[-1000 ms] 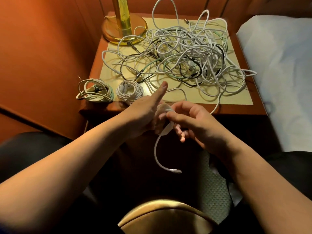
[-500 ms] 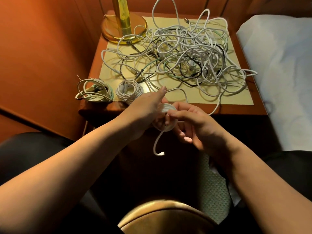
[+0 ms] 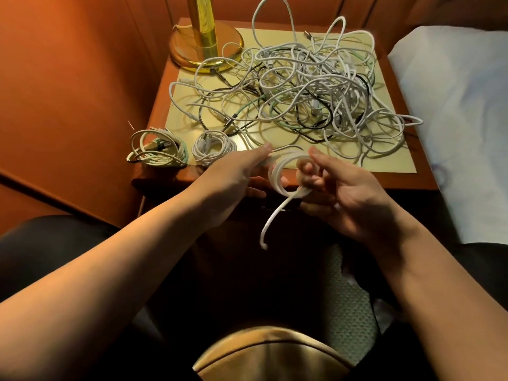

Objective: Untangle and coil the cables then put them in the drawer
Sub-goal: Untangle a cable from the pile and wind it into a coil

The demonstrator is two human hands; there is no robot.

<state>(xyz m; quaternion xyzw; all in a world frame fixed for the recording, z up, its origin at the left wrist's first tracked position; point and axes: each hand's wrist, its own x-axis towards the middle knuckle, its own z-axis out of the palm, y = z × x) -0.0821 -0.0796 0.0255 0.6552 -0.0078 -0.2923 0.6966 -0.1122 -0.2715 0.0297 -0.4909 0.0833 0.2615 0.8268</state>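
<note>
A small white cable coil [image 3: 277, 171] hangs in the air between my hands, just in front of the nightstand's front edge. My left hand [image 3: 236, 177] holds its left side, thumb stretched out toward the table. My right hand [image 3: 338, 188] grips the coil's right side with curled fingers. A short free tail [image 3: 270, 224] of the cable dangles below the coil. A big tangle of white, black and green cables [image 3: 302, 86] covers the nightstand top [image 3: 384, 163]. Two finished coils lie at the front left: a white-and-green one [image 3: 156, 149] and a white one [image 3: 213, 147].
A brass lamp base [image 3: 206, 48] stands at the nightstand's back left corner. An orange wooden wall [image 3: 68, 92] closes the left side. A bed with a white sheet [image 3: 461, 119] lies on the right. My dark-clad legs are below.
The hands have drawn slightly apart and risen toward the table edge. The dangling tail has shortened as more cable went onto the coil.
</note>
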